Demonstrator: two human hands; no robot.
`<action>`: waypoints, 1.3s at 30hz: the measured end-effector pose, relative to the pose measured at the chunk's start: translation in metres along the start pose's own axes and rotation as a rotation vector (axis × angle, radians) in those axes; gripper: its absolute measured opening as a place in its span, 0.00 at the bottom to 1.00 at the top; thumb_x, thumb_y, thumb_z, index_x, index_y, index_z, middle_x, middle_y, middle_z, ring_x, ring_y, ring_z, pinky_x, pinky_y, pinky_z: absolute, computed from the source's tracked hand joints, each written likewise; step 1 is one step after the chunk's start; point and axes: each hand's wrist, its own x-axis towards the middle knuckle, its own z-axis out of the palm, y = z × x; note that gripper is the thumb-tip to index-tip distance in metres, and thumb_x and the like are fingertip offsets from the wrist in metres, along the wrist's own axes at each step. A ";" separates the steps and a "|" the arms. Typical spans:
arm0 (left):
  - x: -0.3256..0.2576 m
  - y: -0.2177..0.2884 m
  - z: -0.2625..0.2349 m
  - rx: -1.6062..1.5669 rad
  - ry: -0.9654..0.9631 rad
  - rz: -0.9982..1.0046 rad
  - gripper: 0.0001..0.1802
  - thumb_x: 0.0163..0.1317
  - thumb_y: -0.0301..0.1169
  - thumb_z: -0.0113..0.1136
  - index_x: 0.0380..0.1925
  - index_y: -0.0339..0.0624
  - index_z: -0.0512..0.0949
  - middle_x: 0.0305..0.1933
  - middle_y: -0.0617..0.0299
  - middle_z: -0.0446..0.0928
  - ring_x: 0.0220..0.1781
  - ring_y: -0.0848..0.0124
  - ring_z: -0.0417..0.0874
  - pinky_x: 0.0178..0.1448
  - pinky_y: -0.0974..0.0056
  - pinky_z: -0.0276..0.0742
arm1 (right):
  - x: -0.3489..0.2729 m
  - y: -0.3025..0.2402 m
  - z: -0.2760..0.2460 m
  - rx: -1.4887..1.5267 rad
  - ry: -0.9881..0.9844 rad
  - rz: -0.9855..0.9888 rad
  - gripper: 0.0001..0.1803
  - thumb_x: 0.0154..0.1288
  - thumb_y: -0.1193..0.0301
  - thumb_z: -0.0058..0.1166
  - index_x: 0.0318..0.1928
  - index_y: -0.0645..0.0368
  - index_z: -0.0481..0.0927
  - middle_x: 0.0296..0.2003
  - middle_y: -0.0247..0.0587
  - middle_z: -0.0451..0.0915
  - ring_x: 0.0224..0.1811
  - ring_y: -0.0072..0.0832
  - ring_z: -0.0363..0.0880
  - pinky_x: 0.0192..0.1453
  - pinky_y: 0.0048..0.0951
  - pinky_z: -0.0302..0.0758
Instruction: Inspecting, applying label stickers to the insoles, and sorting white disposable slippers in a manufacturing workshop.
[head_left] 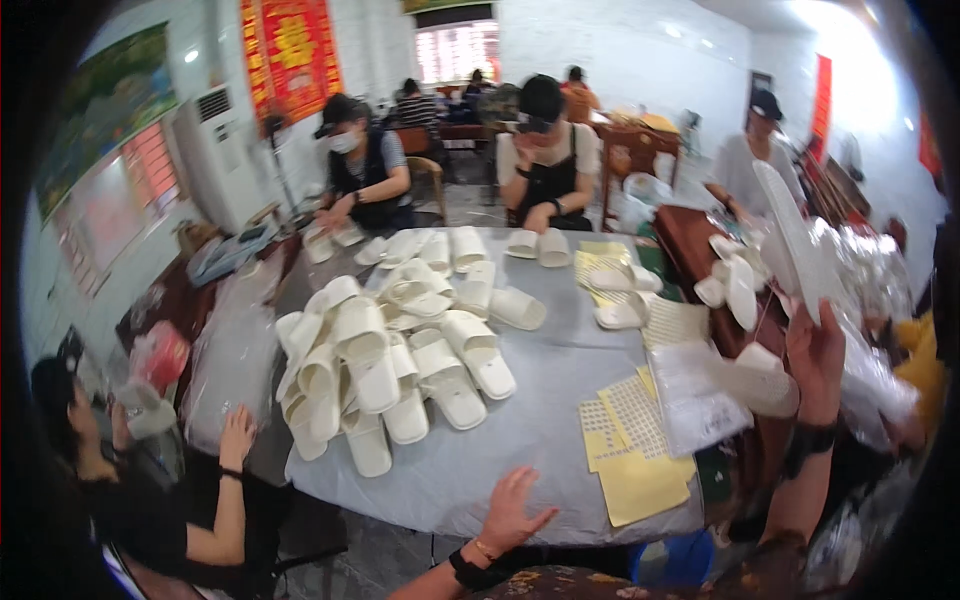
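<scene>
My right hand [815,355] is raised at the right with its fingers closed around a white slipper [795,245], which stands on end with its sole turned partly to view. Beside that wrist another pale slipper [755,388] lies on its side; whether my hand touches it I cannot tell. Over the near edge of the table my left hand [515,515] is open, fingers apart, holding nothing. Beyond it a large heap of cream slippers [380,350] covers the left half of the grey-covered table [540,430].
Yellow sticker sheets [640,490] and a clear plastic bag [700,410] lie near the right table edge. More slippers [735,280] rest on a brown surface at right. Co-workers sit left, opposite and far right. A blue bin [675,560] stands below the near edge.
</scene>
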 end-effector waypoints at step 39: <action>0.024 -0.018 -0.107 -0.225 0.509 -0.194 0.18 0.62 0.26 0.60 0.53 0.35 0.76 0.54 0.50 0.76 0.51 0.58 0.77 0.55 0.59 0.74 | -0.181 0.238 -0.022 -1.813 -0.672 -0.093 0.22 0.44 0.82 0.59 0.44 0.53 0.83 0.36 0.39 0.79 0.37 0.41 0.78 0.39 0.38 0.74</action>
